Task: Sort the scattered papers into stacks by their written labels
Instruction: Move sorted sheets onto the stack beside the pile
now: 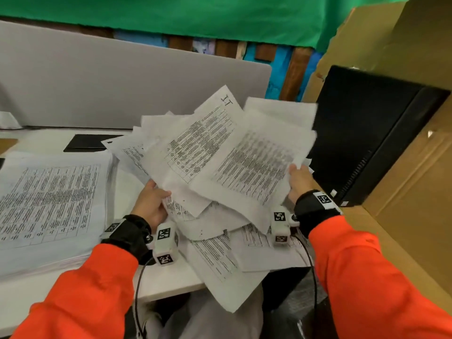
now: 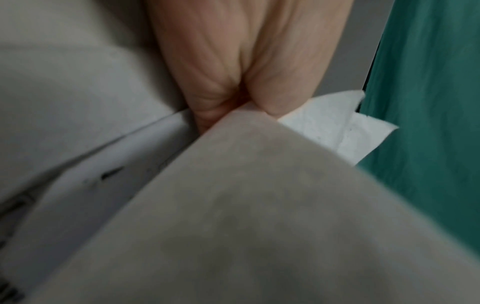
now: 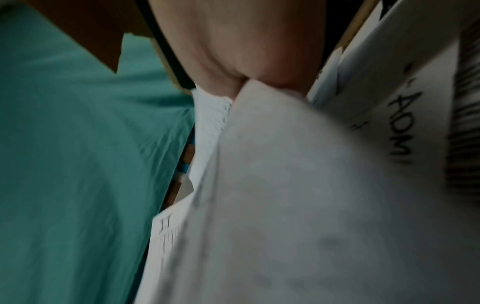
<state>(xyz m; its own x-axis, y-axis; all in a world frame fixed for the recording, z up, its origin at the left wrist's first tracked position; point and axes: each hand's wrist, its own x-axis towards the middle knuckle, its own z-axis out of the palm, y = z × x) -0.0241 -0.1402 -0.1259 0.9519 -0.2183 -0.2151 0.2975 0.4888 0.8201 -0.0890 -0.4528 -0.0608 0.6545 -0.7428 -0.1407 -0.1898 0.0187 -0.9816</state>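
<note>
A thick stack of printed sheets (image 1: 49, 204) lies flat on the white tabletop (image 1: 171, 277) and serves as the landmark here. Behind the stack stands a grey divider panel (image 1: 122, 81), with green cloth (image 1: 195, 13) hanging above it. Just behind the stack's far right corner lies a flat black pad (image 1: 90, 142). Far right of the stack stands a black computer tower (image 1: 371, 133), backed by brown cardboard (image 1: 415, 179); it crowds the right edge of the raised papers.

To the right of the stack, a loose fan of papers (image 1: 220, 155) is held up off the tabletop, tilted toward the camera. One sheet in it carries the handwritten label "IT" (image 1: 226, 100) at its top corner. More sheets (image 1: 220, 260) lie under the fan, some hanging over the tabletop's near edge.

The left hand (image 1: 151, 204) pinches the fan's lower left edge between thumb and fingers (image 2: 285, 72). The right hand (image 1: 299, 182) pinches the lower right edge; the right wrist view shows the paper caught in its grip and a sheet marked "ADMI" (image 3: 400, 131) beside it.
</note>
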